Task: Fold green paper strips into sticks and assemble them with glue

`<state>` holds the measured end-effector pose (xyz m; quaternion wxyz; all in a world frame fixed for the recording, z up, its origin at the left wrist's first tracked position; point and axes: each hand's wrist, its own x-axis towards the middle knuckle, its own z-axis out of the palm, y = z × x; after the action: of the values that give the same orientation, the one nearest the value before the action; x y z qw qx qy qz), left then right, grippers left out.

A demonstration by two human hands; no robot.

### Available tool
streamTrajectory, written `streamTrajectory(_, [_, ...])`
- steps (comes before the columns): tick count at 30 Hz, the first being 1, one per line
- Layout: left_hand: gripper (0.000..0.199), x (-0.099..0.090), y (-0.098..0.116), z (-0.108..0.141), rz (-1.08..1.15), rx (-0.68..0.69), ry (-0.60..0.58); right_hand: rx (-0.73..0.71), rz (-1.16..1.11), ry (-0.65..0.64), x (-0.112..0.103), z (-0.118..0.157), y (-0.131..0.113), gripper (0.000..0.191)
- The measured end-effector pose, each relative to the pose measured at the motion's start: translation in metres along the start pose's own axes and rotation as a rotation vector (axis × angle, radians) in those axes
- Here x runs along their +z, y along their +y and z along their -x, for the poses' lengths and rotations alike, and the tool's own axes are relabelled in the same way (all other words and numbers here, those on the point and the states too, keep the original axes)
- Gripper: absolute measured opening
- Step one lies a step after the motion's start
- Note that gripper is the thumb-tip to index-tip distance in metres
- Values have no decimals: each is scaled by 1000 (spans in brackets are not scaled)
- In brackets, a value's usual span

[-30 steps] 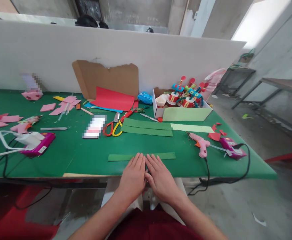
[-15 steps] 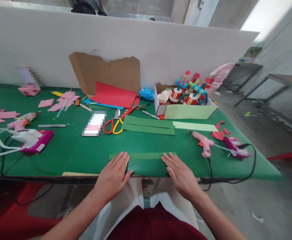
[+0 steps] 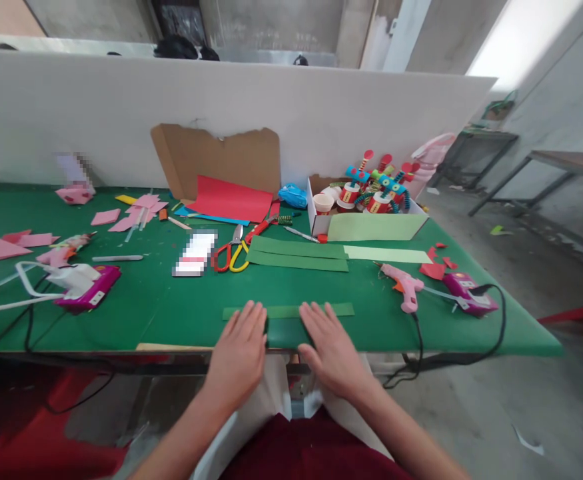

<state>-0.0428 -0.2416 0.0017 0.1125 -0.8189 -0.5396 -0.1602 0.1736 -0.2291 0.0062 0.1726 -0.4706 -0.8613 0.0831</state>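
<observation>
Two open hands, left hand (image 3: 240, 347) and right hand (image 3: 330, 345), lie apart on the green strip (image 3: 284, 311) near the front of the counter (image 3: 171, 313); probably light, easily creased, it is best taken by its ends.

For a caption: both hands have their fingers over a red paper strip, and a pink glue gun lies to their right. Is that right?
Not quite: the head view shows a green paper strip, not a red one. The left hand and right hand do have their fingers over it, and a pink glue gun does lie to their right.
</observation>
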Motion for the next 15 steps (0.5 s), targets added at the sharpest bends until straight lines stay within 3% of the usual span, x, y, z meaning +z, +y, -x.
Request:
streamTrajectory(3, [43, 14, 25, -7, 38, 15, 17, -54, -17, -56, 14, -15, -25, 65])
streamTrajectory(6, [42, 22, 28, -5, 34, 14, 58, -49, -1, -70, 17, -16, -28, 66])
streamTrajectory(15, [38, 7, -28, 14, 36, 38, 75, 56, 92, -97, -5, 15, 23, 60])
